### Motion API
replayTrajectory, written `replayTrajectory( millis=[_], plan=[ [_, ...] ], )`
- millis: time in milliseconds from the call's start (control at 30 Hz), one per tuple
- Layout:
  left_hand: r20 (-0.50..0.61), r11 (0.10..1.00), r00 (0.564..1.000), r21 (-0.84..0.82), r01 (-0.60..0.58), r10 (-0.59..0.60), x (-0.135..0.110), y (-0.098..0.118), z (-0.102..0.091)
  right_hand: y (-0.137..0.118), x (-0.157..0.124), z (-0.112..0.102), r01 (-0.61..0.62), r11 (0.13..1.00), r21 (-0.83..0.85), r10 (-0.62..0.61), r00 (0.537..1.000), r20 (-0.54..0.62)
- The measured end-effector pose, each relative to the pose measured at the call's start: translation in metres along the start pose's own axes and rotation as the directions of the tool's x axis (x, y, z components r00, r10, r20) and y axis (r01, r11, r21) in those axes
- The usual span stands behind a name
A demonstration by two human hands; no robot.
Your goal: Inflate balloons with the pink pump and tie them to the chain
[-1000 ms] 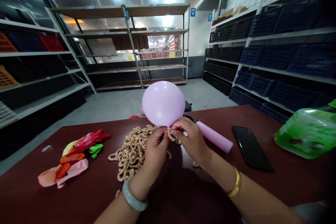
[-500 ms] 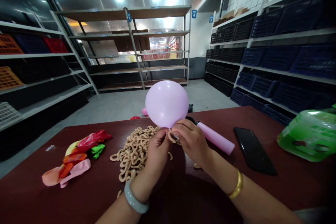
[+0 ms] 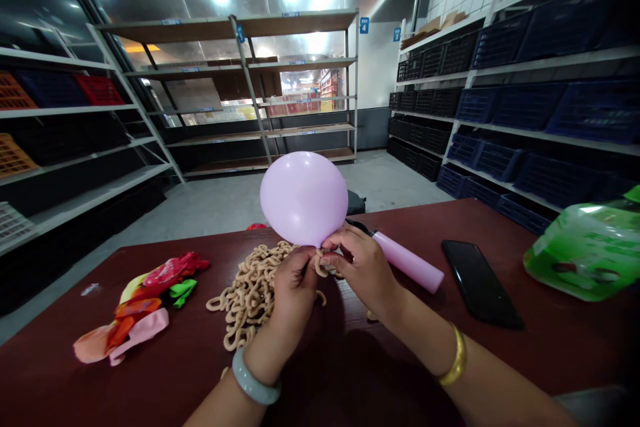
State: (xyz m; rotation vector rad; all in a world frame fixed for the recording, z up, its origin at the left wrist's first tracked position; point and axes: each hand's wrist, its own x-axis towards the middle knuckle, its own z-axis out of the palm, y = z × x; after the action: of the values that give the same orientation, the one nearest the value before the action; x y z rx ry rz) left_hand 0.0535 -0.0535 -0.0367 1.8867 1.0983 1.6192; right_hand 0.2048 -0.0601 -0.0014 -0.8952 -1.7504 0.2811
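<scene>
A blown-up lilac balloon [image 3: 304,197] stands above the table with its neck pointing down between my hands. My left hand [image 3: 295,280] is closed, thumb and forefinger pinching the balloon's neck. My right hand [image 3: 364,267] pinches at the same spot, closed on a tan curled piece [image 3: 321,268] that hangs just under the neck. My fingers partly hide the neck and that piece. Beside and behind my left hand lies a heap of similar tan curled pieces [image 3: 250,297]. Past my right hand lies a pink tube-shaped pump [image 3: 409,261].
Limp balloons [image 3: 135,307] in several colours lie at the left of the dark red table [image 3: 190,380]. On the right are a black phone [image 3: 481,283] and a green liquid jug [image 3: 583,253]. Shelves [image 3: 295,127] with crates line the room beyond.
The balloon has shifted left and tilts a little further that way, with both hands following at its neck. The whole view has also slid slightly.
</scene>
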Motion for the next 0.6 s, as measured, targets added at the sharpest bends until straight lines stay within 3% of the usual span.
replayTrajectory(
  millis=[233,400,500,600],
  plan=[
    [0.020,0.997,0.997,0.031,-0.075,0.074,0.0001,-0.0009,-0.0012,0.0003,0.0031,-0.0010,-0.069,0.979,0.190,0.062,0.997,0.042],
    [0.020,0.994,0.996,0.057,-0.089,0.088,0.0030,-0.0024,-0.0008,-0.0009,0.0052,-0.0040,-0.179,0.958,0.224,0.160,0.982,0.100],
    [0.000,0.994,0.995,0.057,-0.097,0.098,0.0045,-0.0027,-0.0006,0.0030,0.0058,-0.0036,-0.263,0.919,0.294,0.236,0.964,0.126],
    [-0.036,1.000,0.999,0.005,-0.020,0.020,0.0031,-0.0026,0.0019,0.0066,0.0044,0.0015,-0.349,0.839,0.418,0.324,0.937,0.132]
  ],
)
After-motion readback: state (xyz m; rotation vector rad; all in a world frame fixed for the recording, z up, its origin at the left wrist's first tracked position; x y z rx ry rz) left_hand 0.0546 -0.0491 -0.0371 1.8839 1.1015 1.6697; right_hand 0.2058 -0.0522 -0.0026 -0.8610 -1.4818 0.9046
